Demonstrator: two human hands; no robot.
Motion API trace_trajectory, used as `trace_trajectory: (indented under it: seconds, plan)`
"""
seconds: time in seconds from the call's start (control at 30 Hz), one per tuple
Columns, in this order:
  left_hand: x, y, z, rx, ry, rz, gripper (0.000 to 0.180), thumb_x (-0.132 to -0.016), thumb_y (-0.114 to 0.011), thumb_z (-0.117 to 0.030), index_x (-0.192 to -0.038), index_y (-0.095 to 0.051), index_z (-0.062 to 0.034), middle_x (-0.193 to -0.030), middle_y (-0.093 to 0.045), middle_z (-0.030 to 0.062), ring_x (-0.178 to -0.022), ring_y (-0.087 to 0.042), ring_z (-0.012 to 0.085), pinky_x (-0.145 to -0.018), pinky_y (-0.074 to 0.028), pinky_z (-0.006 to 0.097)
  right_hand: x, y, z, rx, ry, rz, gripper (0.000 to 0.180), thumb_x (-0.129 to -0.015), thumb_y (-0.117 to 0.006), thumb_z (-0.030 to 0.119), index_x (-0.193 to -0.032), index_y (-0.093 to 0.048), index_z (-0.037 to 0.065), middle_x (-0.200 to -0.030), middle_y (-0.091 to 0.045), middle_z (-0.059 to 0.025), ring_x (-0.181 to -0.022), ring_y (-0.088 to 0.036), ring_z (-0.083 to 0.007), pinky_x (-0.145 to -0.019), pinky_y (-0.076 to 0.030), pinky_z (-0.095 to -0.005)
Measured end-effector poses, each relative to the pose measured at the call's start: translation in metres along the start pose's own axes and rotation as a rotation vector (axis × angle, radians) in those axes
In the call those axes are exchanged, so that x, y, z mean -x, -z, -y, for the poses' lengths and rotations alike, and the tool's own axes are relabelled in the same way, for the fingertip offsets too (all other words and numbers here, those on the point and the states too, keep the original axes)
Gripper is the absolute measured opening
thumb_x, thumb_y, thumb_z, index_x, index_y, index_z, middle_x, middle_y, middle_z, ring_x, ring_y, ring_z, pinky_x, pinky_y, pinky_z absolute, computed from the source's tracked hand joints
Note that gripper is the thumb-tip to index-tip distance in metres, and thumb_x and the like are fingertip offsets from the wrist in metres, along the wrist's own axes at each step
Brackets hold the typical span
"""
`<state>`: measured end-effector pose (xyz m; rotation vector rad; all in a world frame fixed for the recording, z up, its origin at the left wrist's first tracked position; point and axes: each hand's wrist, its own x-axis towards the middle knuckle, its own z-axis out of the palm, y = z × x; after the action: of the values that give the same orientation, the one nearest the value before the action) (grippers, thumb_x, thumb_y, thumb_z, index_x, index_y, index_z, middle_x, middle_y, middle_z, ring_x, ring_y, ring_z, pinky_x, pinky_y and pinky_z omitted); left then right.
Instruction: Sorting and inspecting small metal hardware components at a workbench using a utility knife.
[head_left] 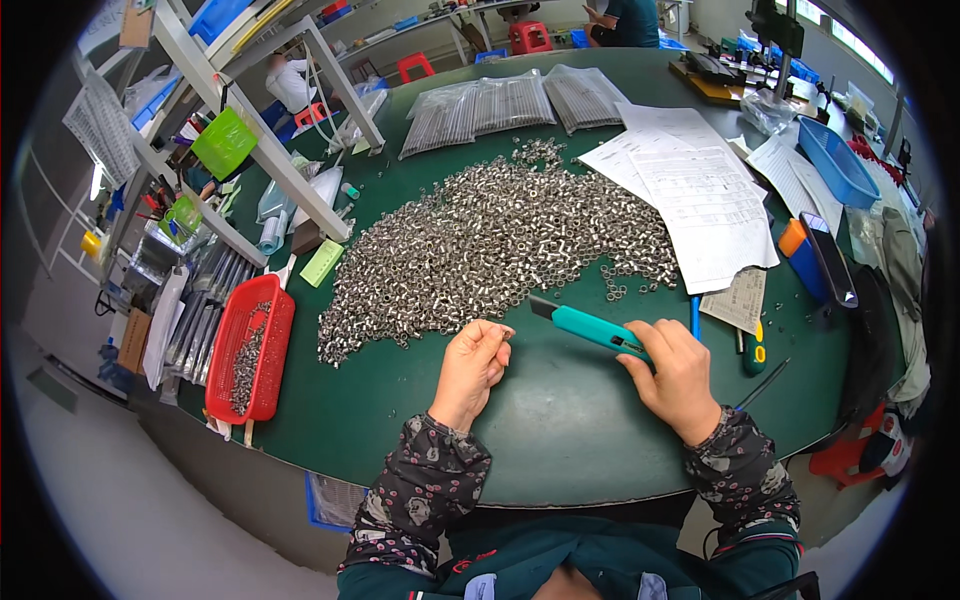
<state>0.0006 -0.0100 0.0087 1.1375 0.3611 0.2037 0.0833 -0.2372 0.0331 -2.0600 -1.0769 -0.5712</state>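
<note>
At the middle of the green tabletop (pixel 565 435), near its front edge, we had both hands up just short of a broad heap of small metal rings (pixel 480 240). Our left hand (pixel 468 365) pinched a tiny piece (pixel 508 334) between thumb and forefinger, likely one of those rings, too small to confirm; its other fingers were curled in. Our right hand (pixel 668 372) was wrapped around a teal utility knife (pixel 592 329), its blade (pixel 542 306) bare and pointing left over the heap's near fringe, apart from the left fingertips.

Judging the step as knife work on that piece, we thought it called for a firm pinch well back, the side to be cut standing proud, and light, short strokes angled off the thumb. Resting both forearms on the front edge would probably have steadied things; slipping toward the left fingertips was the main risk.

In the way: the heap itself, close enough to the blade that a low swing could scatter rings. Right of it lay paper sheets (pixel 700 200). Nearer the right hand we noted a blue pen-like tool (pixel 695 316), a yellow-and-green handle (pixel 757 352) and a thin dark rod (pixel 765 384), all elbow-knock candidates. A phone (pixel 828 260) sat toward the right edge. A red basket (pixel 272 365) with more rings was at the left edge; bagged rods (pixel 505 103) lay toward the far edge.
</note>
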Motion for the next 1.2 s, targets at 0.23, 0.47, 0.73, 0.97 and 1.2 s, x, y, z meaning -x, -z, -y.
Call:
trace_trajectory:
  seconds: [0.23, 0.47, 0.73, 0.97, 1.2]
  plan:
    - [-0.001, 0.000, -0.001, 0.002, 0.013, 0.005, 0.015, -0.089, -0.045, -0.017, -0.087, -0.053, -0.0040, -0.059, -0.048, -0.0002, -0.041, -0.031, 0.0009, -0.036, -0.022, 0.014, -0.003, 0.003, -0.002, 0.148, 0.010, 0.107, 0.030, -0.061, -0.067, 0.008, -0.089, -0.055, 0.006, -0.069, -0.047, -0.0074, -0.064, -0.049, -0.0236, -0.052, -0.039, -0.0340]
    - [-0.003, -0.006, -0.006, 0.155, 0.045, 0.035, 0.015, -0.089, -0.044, -0.018, -0.082, -0.050, -0.0063, -0.069, -0.051, 0.0048, -0.044, -0.033, 0.0037, -0.035, -0.023, 0.015, -0.006, 0.010, -0.011, -0.145, -0.255, -0.104, 0.024, -0.068, -0.065, 0.010, -0.089, -0.057, 0.001, -0.070, -0.054, -0.0104, -0.063, -0.054, -0.0258, -0.055, -0.042, -0.0326]
    - [-0.036, -0.065, -0.016, -0.282, 0.194, 0.152, 0.008, -0.081, -0.056, -0.011, -0.082, -0.049, -0.0060, -0.060, -0.041, -0.0057, -0.045, -0.032, 0.0014, -0.035, -0.020, 0.015, -0.004, 0.013, -0.017, -0.379, -0.403, -0.238, 0.023, -0.071, -0.065, 0.010, -0.091, -0.058, 0.001, -0.077, -0.059, -0.0107, -0.067, -0.057, -0.0217, -0.061, -0.044, -0.0287]
    - [-0.077, -0.098, 0.016, -1.311, -0.288, 0.026, 0.026, -0.068, -0.067, -0.019, -0.084, -0.055, -0.0031, -0.062, -0.056, 0.0081, -0.060, -0.057, 0.0222, -0.056, -0.044, 0.034, -0.006, 0.013, -0.015, -0.381, -0.361, -0.259, 0.023, -0.069, -0.065, 0.009, -0.090, -0.057, 0.001, -0.078, -0.058, -0.0116, -0.068, -0.058, -0.0251, -0.061, -0.044, -0.0302]
    - [-0.076, -0.089, 0.022, -0.954, -0.230, 0.073, 0.015, -0.077, -0.061, -0.017, -0.078, -0.054, -0.0034, -0.065, -0.055, 0.0030, -0.051, -0.048, 0.0109, -0.045, -0.038, 0.024, -0.004, 0.009, -0.015, -0.418, -0.342, -0.247, 0.024, -0.068, -0.066, 0.009, -0.089, -0.057, 0.001, -0.079, -0.058, -0.0124, -0.069, -0.058, -0.0271, -0.060, -0.045, -0.0309]
